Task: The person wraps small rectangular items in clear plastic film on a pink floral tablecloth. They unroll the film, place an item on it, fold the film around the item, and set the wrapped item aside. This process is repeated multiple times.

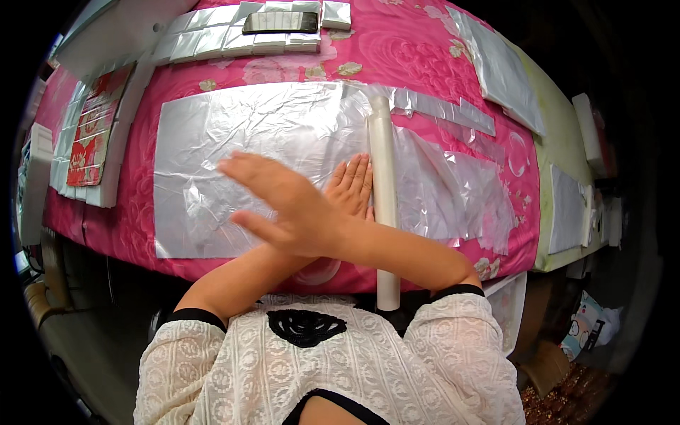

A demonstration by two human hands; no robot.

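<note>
A wide, wrinkled sheet of clear plastic film (pixel 248 124) lies over the pink flowered tablecloth (pixel 127 227). Along its right side runs a long whitish tube (pixel 383 163), whose near end juts past the table edge. My forearms cross, the right over the left. My left hand (pixel 350 188) lies flat on the film, fingers pointing away, close against the tube. Raised above the film, my right hand (pixel 280 202) reaches leftward with thumb and fingers apart, holding nothing. More crumpled film (pixel 453 184) spreads to the right of the tube.
White packets (pixel 212 41) stand in rows at the far left, with a dark phone (pixel 280 23) on top. A red packet (pixel 103 127) rests on more white stacks at left. Flat plastic sheets (pixel 496 71) lie far right; another pale sheet (pixel 568 209) is nearer.
</note>
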